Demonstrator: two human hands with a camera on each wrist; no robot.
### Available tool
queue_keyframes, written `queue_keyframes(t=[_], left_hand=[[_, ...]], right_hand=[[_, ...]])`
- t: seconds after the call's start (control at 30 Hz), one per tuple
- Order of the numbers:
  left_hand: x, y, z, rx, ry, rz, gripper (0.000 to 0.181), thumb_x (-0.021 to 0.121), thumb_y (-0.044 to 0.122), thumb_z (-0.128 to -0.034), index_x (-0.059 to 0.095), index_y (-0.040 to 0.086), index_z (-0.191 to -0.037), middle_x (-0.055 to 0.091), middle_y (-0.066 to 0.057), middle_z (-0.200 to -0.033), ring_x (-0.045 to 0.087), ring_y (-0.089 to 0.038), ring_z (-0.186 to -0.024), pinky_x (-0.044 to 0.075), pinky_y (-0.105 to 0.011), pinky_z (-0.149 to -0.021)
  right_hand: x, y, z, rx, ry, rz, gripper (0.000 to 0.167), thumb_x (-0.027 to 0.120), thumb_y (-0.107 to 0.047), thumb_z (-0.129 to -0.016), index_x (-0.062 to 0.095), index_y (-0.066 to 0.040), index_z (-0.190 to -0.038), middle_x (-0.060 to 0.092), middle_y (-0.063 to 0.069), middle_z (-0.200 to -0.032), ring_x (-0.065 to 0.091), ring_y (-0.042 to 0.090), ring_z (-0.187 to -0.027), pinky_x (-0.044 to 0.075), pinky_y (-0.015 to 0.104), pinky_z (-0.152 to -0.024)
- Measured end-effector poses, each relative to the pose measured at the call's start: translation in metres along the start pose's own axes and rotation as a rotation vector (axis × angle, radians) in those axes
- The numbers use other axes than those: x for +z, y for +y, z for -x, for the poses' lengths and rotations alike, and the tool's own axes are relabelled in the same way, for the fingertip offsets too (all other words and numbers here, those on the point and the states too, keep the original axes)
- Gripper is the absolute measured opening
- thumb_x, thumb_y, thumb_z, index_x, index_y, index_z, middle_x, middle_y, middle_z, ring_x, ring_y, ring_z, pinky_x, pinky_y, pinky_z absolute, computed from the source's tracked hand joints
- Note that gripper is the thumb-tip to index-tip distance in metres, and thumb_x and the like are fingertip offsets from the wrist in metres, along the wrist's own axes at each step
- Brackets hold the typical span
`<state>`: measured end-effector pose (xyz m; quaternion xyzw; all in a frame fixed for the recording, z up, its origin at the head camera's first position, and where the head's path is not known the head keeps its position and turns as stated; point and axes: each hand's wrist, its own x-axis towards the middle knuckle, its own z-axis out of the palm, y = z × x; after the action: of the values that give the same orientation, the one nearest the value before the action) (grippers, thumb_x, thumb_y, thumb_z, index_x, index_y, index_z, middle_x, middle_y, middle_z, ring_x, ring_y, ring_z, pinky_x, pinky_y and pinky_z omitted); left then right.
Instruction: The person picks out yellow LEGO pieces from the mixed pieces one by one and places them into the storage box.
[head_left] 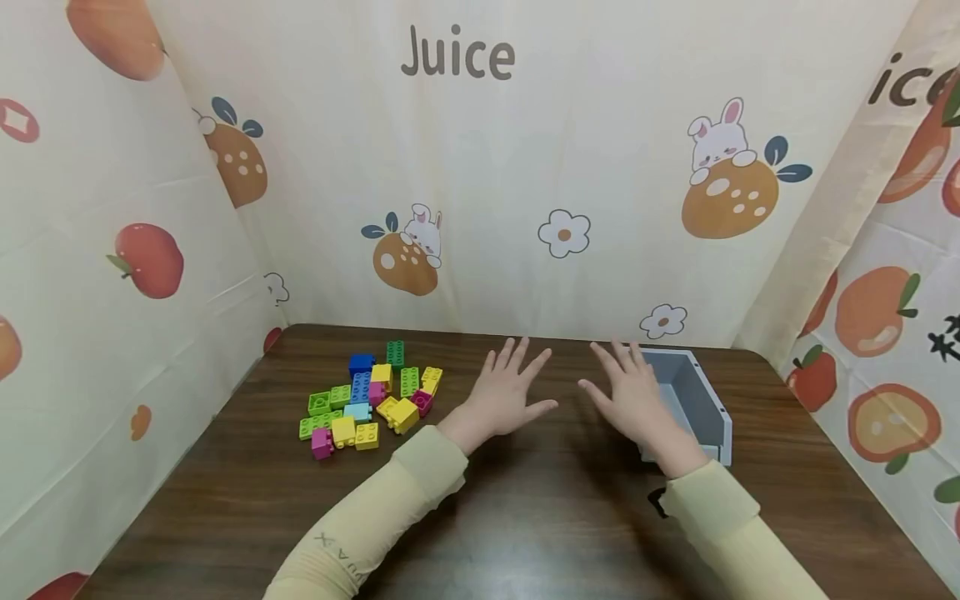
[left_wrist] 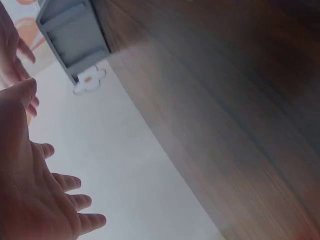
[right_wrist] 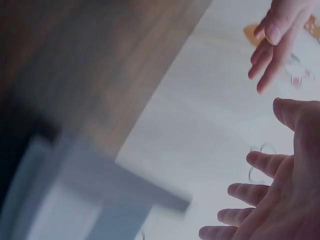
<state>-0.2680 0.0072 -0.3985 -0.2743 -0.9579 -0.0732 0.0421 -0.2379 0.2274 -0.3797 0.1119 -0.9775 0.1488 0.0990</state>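
Both hands hover over the table with fingers spread and hold nothing. My left hand (head_left: 501, 392) is right of a loose group of toy building blocks (head_left: 361, 388) in yellow, green, blue and magenta. Nearest to it are a magenta block (head_left: 422, 403) and a yellow block (head_left: 403, 415). My right hand (head_left: 633, 400) is in front of the left side of a grey-blue plastic bin (head_left: 705, 400), hiding part of it. In the left wrist view the left palm (left_wrist: 35, 195) shows, fingers extended. The right wrist view has the right palm (right_wrist: 280, 200), also with straight fingers, beside the blurred bin (right_wrist: 95, 185).
A dark brown wooden table (head_left: 525, 533) lies under everything. Printed curtains (head_left: 487, 167) stand along its back and both sides. A small black object (head_left: 657, 502) shows by the right sleeve, partly hidden.
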Motion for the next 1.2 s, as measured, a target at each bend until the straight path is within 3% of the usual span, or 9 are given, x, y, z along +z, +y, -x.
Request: queue_keyframes(t=[0.17,0.37,0.53,0.73,0.9,1.07,1.2], left_hand=[[0.005,0.025,-0.020,0.022,-0.026,-0.012,0.077,0.031,0.068,-0.0906,-0.002,0.033,-0.151,-0.003,-0.008,-0.159,-0.003,-0.028,-0.146,0.013,-0.049,-0.116],[0.013,0.055,-0.045,0.027,-0.038,0.094,0.078,0.032,0.068,-0.0904,0.003,0.031,-0.152,0.002,-0.008,-0.159,0.003,-0.026,-0.146,0.015,-0.046,-0.116],[0.022,0.079,-0.060,0.016,-0.050,0.140,0.080,0.035,0.068,-0.0902,0.006,0.026,-0.153,0.006,-0.006,-0.159,0.005,-0.023,-0.146,0.017,-0.043,-0.117],[0.030,0.108,-0.068,-0.003,-0.077,0.196,0.084,0.035,0.067,-0.0901,0.012,0.016,-0.152,0.015,-0.005,-0.158,0.014,-0.020,-0.145,0.021,-0.035,-0.116],[0.031,0.128,-0.073,-0.054,-0.090,0.435,0.084,0.040,0.062,-0.0918,0.014,0.008,-0.151,0.018,-0.007,-0.156,0.018,-0.020,-0.144,0.023,-0.029,-0.115],[0.038,0.144,-0.078,-0.208,-0.057,0.770,0.085,0.051,0.052,-0.0918,0.012,0.004,-0.151,0.018,-0.012,-0.156,0.024,-0.025,-0.141,0.029,-0.030,-0.112],[0.041,0.154,-0.080,-0.332,-0.011,0.937,0.082,0.056,0.042,-0.0914,0.015,0.003,-0.150,0.021,-0.013,-0.155,0.027,-0.024,-0.140,0.030,-0.028,-0.111]], right_hand=[[-0.025,0.026,0.000,0.026,-0.020,-0.005,0.073,0.045,-0.050,-0.096,0.025,-0.003,-0.148,0.016,0.032,-0.150,0.007,0.054,-0.137,0.016,0.071,-0.103],[-0.045,0.068,-0.001,0.079,-0.031,-0.001,0.072,0.043,-0.047,-0.097,0.025,0.003,-0.146,0.018,0.037,-0.146,0.014,0.057,-0.132,0.016,0.070,-0.103],[-0.051,0.101,0.001,0.118,-0.035,0.002,0.075,0.041,-0.047,-0.098,0.024,0.011,-0.142,0.020,0.042,-0.141,0.017,0.059,-0.129,0.017,0.070,-0.102],[-0.048,0.132,0.004,0.191,-0.058,-0.009,0.079,0.040,-0.045,-0.098,0.021,0.021,-0.138,0.024,0.046,-0.136,0.022,0.060,-0.124,0.022,0.069,-0.100],[-0.041,0.152,0.008,0.300,-0.127,-0.025,0.083,0.034,-0.047,-0.099,0.016,0.025,-0.136,0.024,0.050,-0.132,0.026,0.063,-0.120,0.028,0.069,-0.097],[-0.035,0.163,0.010,0.351,-0.179,-0.053,0.084,0.027,-0.051,-0.099,0.020,0.026,-0.134,0.029,0.050,-0.128,0.030,0.064,-0.117,0.033,0.068,-0.094],[-0.032,0.165,0.011,0.324,-0.165,-0.085,0.076,0.025,-0.046,-0.100,0.034,0.024,-0.129,0.037,0.047,-0.126,0.036,0.062,-0.115,0.037,0.065,-0.091]])
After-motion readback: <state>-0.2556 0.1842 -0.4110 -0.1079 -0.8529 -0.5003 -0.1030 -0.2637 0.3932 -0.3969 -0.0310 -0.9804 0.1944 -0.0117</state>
